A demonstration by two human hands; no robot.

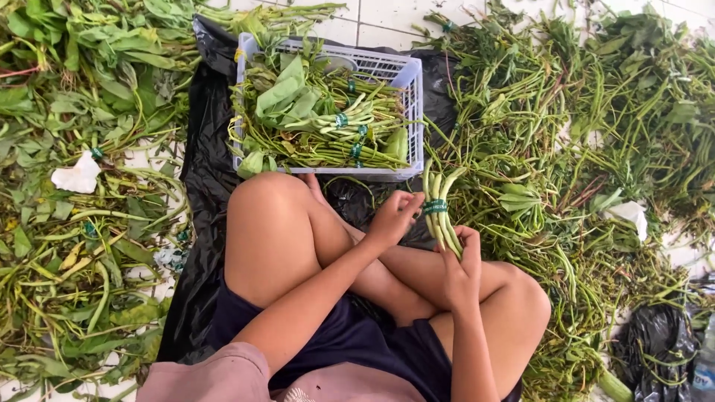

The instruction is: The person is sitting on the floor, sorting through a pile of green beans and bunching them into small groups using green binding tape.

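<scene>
A white tiled floor (387, 22) lies strewn with green stalks and leaves (82, 246). Seated cross-legged on black plastic sheeting (201, 186), the person grips a banded bundle of stems (439, 212) in the right hand (462, 272); the left hand (392, 217) pinches its green band just before a white crate (411, 97) of bundles.

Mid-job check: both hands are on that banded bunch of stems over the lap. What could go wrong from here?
The green band sits near the top of the stem bunch, so lower stems might splay or slip from the right hand. The left hand only pinches at the band, a light hold. The crate already looks heaped; another bunch could slide off.
</scene>
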